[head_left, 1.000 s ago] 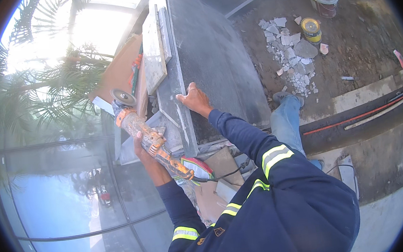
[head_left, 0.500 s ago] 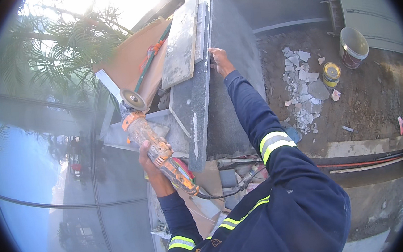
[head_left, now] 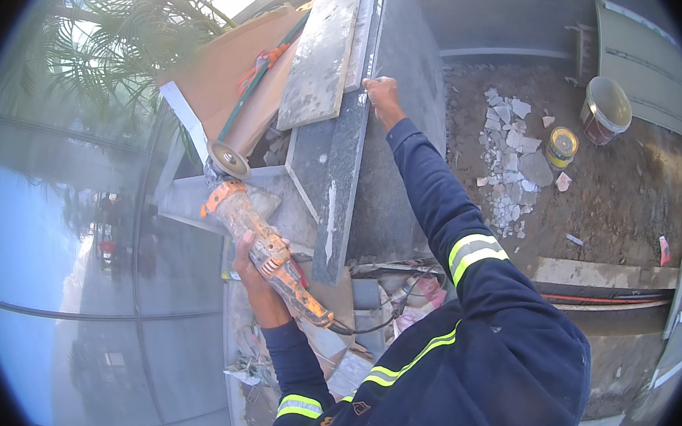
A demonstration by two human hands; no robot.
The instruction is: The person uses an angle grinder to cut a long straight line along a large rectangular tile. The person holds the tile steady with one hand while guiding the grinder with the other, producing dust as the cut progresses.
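Observation:
My left hand [head_left: 251, 256] wraps round the body of an orange angle grinder [head_left: 248, 230], dusty and worn, with its round disc [head_left: 229, 159] at the far end. A black cord [head_left: 366, 329] trails from its near end. Farther off, my right hand [head_left: 382, 97] is closed at the edge of a long dark stone slab [head_left: 345, 164]; its fingertips touch that edge, and whether they hold anything is hidden. Two loose stone tiles, the upper one grey and stained [head_left: 321, 62], lie on the slab just left of this hand.
Left stands a reflective glass wall [head_left: 64, 259], with palm leaves [head_left: 105, 71] above. A brown board [head_left: 240, 49] and a green pole [head_left: 255, 91] lean behind the slab. On the dirt at right are broken tile pieces [head_left: 505, 160], a yellow can [head_left: 562, 145] and a bucket [head_left: 605, 110].
My right hand has drawn its fingers into a tighter curl at the slab edge. The grinder stays in my left hand. The whole view has shifted slightly.

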